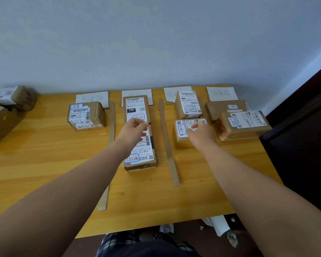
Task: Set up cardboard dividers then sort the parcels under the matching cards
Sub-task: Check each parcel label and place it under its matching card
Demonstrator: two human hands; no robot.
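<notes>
Four handwritten cards point(92, 98) and three divider strips point(168, 143) already stand on your table point(44, 164), six parcels sorted beneath, as your left hand point(132, 131) loosely pinches over the long parcel point(140, 134), your right hand point(199, 132) spreads open on a small parcel point(182, 135) right of it, and a few parcels point(6, 104) wait far left.

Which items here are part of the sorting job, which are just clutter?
Job: four label cards; cardboard divider strips; sorted parcels; unsorted boxes at far left.

Clutter: paper scraps on the floor.
</notes>
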